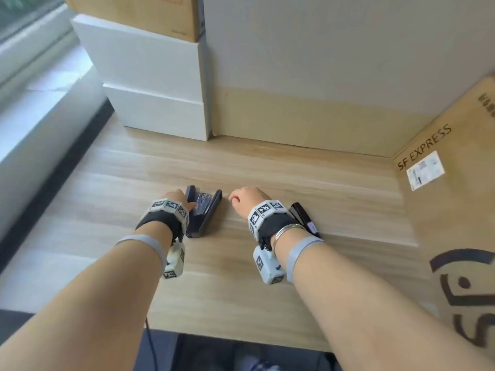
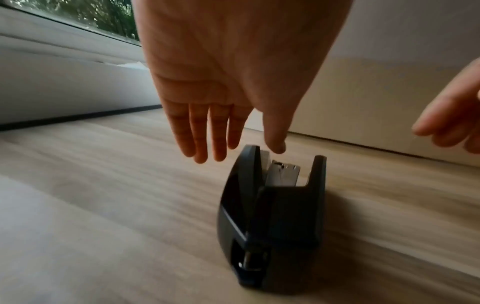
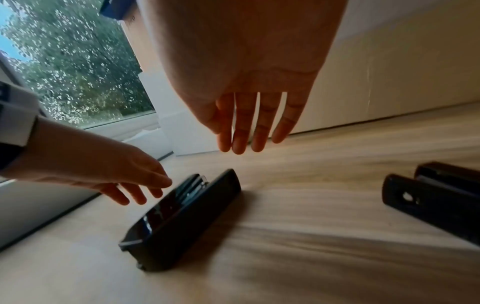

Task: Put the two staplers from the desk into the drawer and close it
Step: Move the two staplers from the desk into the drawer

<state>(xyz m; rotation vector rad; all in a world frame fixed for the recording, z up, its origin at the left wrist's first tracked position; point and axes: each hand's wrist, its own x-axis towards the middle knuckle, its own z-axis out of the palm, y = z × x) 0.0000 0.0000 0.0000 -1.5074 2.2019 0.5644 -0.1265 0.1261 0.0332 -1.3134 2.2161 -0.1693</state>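
Surroundings: a wooden tabletop (image 1: pixel 267 167); two white boxes (image 1: pixel 155 84) are stacked at its far left corner, with a brown carton (image 1: pixel 150 14) on top of them. A tall cardboard panel (image 1: pixel 308 76) stands along the far edge. A large carton printed "SF EXPRESS" (image 1: pixel 455 196) stands along the right edge.
Window: a window (image 3: pixel 78 72) with trees behind it is beyond the left edge.
In the way: nothing lies between the hands and the staplers; the big carton is near the right stapler.
Left stapler (image 2: pixel 272 216): dark, it lies on its side on the tabletop, near the middle, with the metal part visible between its two arms.
Right stapler (image 3: pixel 441 195): black, it lies on the tabletop toward the right edge, partly hidden under the right wrist in the head view.
Left hand (image 2: pixel 221 92): palm down, fingers straight and together, it hovers just over the left stapler; it holds nothing.
Right hand (image 3: pixel 249 82): palm down, fingers extended and relaxed, it is above bare wood between the two staplers; it holds nothing.
Drawer: not visible in any view.
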